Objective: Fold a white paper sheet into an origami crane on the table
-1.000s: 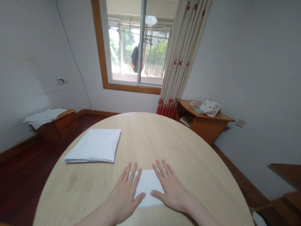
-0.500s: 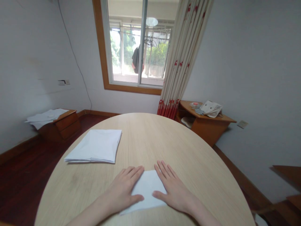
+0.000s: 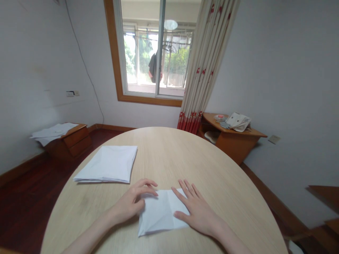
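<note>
Spreading its fingers palm-down, the right hand [image 3: 197, 210] lies across the right side of a white folded sheet [image 3: 157, 215], wide open and not gripping anything. The left hand [image 3: 134, 201] is at the sheet's upper left, fingers loosely bent with a gap to the thumb; can't really tell if its fingertips touch the paper or just hover over it. So the sheet's basically between the two hands, with a crease running down it and its lower left corner poking out toward the person.

Just past the left hand, up and to the left, there's a neat stack of folded white sheets [image 3: 108, 164]. Everything so far is on a round, light wood table [image 3: 180, 155].

Way beyond the hands there's a window [image 3: 143, 63] with a red-patterned curtain [image 3: 203, 63], plus a low drawer cabinet [image 3: 76, 141] far left and a corner desk [image 3: 230, 143] off to the right.
</note>
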Demonstrator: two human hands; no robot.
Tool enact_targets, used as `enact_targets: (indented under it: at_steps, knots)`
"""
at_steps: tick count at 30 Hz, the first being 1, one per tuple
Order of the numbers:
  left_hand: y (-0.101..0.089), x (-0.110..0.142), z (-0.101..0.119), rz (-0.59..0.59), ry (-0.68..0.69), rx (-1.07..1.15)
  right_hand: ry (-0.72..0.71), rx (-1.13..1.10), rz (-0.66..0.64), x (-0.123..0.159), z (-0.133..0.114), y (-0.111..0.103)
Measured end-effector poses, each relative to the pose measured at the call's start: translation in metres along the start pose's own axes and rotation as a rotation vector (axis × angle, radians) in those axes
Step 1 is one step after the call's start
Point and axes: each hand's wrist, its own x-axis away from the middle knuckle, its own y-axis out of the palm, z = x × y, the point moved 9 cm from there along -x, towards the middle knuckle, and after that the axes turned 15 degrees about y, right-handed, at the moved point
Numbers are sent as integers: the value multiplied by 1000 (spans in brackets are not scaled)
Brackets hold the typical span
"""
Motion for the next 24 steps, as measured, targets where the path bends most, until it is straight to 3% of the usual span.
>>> enact_targets:
  at_steps: [6, 15, 20, 24]
  knots:
    - [5, 3, -2, -36, 5, 66, 66, 23, -6, -4, 14, -3]
    - [7, 1, -3, -10, 82, -111, 43, 10, 20, -5, 16, -3]
    - [5, 2, 8, -23, 273, -364, 17, 34, 49, -5, 15, -4]
    - [2, 5, 16, 36, 389, -466, -41, 39, 91, -1, 6, -12]
